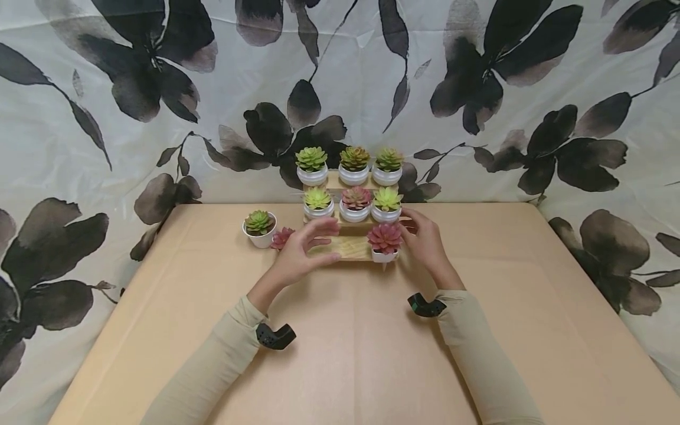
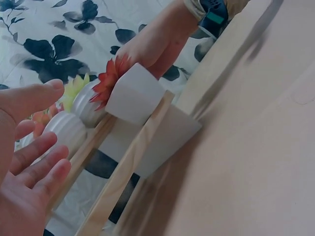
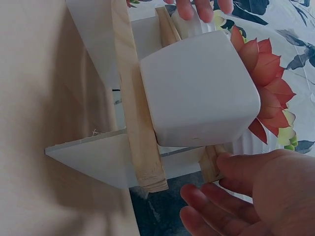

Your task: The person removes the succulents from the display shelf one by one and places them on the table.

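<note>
A tiered wooden stand [image 1: 347, 249] with white side panels [image 3: 98, 157] holds small potted succulents. On the right of its lowest tier sits a red succulent [image 1: 385, 237] in a squarish white pot [image 3: 199, 91]. My right hand [image 1: 423, 239] is just right of that pot, fingers loosely bent; its thumb overlaps a shelf end in the right wrist view, and contact is unclear. My left hand [image 1: 305, 248] is at the stand's left side, fingers spread and holding nothing. Behind it, a second red succulent [image 1: 283, 238] is partly hidden.
A green succulent [image 1: 259, 227] in a white pot stands on the table [image 1: 340, 354], left of the stand. The middle tier bears a pink succulent [image 1: 356, 199] between two yellow-green ones; three greenish ones, including a left one [image 1: 311, 159], line the top. A floral cloth [image 1: 372, 77] hangs behind.
</note>
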Motion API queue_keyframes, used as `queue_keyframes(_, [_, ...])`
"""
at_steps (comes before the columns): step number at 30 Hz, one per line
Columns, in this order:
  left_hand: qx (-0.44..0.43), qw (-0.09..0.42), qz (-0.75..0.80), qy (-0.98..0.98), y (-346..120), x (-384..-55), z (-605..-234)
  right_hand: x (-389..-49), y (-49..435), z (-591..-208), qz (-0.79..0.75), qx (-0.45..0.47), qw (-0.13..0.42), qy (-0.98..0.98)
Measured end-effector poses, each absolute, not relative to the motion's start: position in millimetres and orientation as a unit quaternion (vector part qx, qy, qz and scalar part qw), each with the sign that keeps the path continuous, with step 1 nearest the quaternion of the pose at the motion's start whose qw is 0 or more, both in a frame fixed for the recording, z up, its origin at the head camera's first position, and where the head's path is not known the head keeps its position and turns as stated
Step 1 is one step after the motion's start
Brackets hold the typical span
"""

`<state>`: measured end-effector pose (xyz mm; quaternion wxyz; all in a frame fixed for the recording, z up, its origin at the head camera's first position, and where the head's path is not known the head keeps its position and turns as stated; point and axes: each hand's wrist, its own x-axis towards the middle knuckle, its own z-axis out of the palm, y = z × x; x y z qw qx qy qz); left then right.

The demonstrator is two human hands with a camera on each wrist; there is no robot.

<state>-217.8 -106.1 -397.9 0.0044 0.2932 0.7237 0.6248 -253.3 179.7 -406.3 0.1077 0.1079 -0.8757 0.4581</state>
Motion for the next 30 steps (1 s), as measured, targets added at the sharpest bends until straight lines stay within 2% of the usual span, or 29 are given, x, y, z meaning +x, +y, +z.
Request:
queue_keyframes(18, [0.288, 0.009, 0.606, 0.742, -87.6, -217.1, -400.2, -254.0, 178.7, -406.1, 0.454, 0.107, 0.111, -0.878])
queue_keyframes(30, [0.290, 0.013, 0.603, 0.743, -73.3, -207.8, -387.6, -254.4, 179.2, -404.4, 0.455, 0.102, 0.102, -0.879])
